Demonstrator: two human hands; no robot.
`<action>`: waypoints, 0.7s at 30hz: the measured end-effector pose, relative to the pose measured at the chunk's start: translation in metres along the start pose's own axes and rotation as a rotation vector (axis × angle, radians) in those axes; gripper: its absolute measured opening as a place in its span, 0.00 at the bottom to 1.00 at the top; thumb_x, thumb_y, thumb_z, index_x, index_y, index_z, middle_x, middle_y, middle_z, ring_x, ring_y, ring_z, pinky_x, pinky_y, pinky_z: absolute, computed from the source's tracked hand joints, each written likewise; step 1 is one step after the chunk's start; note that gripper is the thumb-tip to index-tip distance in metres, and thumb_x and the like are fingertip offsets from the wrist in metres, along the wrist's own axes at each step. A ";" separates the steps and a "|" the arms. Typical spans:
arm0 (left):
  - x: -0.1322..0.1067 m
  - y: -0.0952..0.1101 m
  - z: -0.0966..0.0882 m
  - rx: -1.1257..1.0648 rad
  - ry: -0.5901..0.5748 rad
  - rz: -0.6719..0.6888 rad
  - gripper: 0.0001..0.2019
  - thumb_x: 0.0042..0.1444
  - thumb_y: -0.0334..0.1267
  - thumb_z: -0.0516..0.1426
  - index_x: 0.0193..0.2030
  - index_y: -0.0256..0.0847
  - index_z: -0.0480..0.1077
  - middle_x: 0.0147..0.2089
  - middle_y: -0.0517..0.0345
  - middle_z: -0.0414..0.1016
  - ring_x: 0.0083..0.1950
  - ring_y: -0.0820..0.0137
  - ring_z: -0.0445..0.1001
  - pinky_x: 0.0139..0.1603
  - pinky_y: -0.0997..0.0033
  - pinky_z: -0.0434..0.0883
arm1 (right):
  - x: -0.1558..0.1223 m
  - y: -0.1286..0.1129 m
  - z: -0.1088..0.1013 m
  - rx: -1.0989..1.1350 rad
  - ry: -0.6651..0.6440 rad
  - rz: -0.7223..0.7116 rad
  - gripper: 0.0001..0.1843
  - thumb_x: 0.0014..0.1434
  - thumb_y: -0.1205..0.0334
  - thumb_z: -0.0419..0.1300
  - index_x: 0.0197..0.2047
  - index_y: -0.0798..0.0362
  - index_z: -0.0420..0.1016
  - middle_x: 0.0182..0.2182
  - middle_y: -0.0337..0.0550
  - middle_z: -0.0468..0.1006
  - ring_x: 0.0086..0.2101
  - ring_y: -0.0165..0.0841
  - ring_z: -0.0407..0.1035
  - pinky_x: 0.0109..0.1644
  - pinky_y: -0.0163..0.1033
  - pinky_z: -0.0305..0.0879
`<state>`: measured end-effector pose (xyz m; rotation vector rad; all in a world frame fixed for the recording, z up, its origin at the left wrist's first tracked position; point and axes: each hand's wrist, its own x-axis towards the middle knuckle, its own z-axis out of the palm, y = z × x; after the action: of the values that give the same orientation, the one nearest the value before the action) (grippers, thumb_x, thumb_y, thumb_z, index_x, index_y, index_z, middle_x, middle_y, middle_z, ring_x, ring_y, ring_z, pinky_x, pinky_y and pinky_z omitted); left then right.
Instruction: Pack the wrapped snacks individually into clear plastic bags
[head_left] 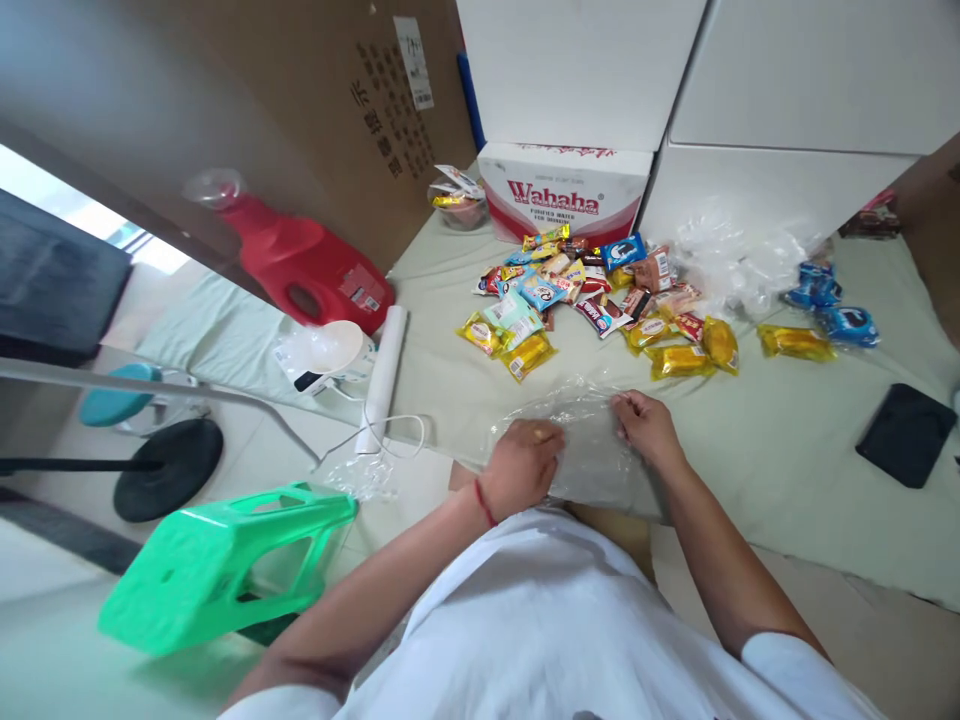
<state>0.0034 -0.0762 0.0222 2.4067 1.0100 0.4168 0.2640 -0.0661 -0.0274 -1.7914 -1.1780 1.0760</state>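
Cloth-covered desk (757, 450): clear plastic bag (592, 452) lies between right hand (651, 430), fingers pinched on its edge, and left hand (523, 466), fingers curled, hold unclear.

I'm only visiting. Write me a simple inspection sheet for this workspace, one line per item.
Surface: pale green cloth, creased in places.
Job's things: clear plastic bag at the near edge; wrapped snacks scattered beyond it.
Clutter: bunched clear plastic, flat black object, white roll.
Grip: right hand pinches the bag; left hand at its left side, fingers partly hidden.
Cables: white cord curling beside the roll.
Surroundings: white boxes, red jug, green stool.
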 end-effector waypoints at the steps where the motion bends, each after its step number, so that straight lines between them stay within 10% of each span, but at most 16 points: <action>1: 0.009 -0.004 0.008 0.069 -0.018 -0.020 0.18 0.66 0.34 0.51 0.57 0.43 0.77 0.64 0.46 0.77 0.66 0.56 0.73 0.69 0.48 0.65 | 0.001 -0.001 -0.002 -0.028 0.003 -0.017 0.21 0.61 0.40 0.56 0.33 0.50 0.74 0.16 0.33 0.66 0.19 0.31 0.63 0.26 0.35 0.57; 5: 0.034 -0.029 0.026 0.244 0.066 -0.268 0.24 0.73 0.42 0.47 0.73 0.44 0.64 0.77 0.42 0.61 0.78 0.51 0.58 0.75 0.27 0.45 | 0.002 0.002 -0.018 -0.170 0.064 -0.068 0.22 0.62 0.40 0.55 0.30 0.50 0.73 0.16 0.34 0.67 0.20 0.31 0.61 0.28 0.36 0.57; 10: 0.038 -0.051 0.025 0.263 0.092 -0.368 0.25 0.75 0.43 0.43 0.74 0.46 0.62 0.77 0.43 0.62 0.77 0.53 0.60 0.75 0.24 0.36 | -0.003 0.015 -0.035 -0.168 0.082 -0.006 0.23 0.61 0.39 0.56 0.33 0.50 0.76 0.17 0.34 0.69 0.20 0.32 0.63 0.29 0.37 0.58; 21: 0.004 -0.057 0.022 0.330 0.169 -0.415 0.24 0.74 0.42 0.44 0.72 0.47 0.66 0.76 0.47 0.65 0.77 0.54 0.60 0.74 0.38 0.49 | 0.006 0.027 -0.057 -0.494 0.128 -0.133 0.23 0.66 0.42 0.53 0.34 0.49 0.79 0.25 0.43 0.79 0.27 0.37 0.70 0.34 0.39 0.59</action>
<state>-0.0170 -0.0462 -0.0264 2.3734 1.7277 0.3260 0.3268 -0.0757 -0.0311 -2.0743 -1.5531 0.6137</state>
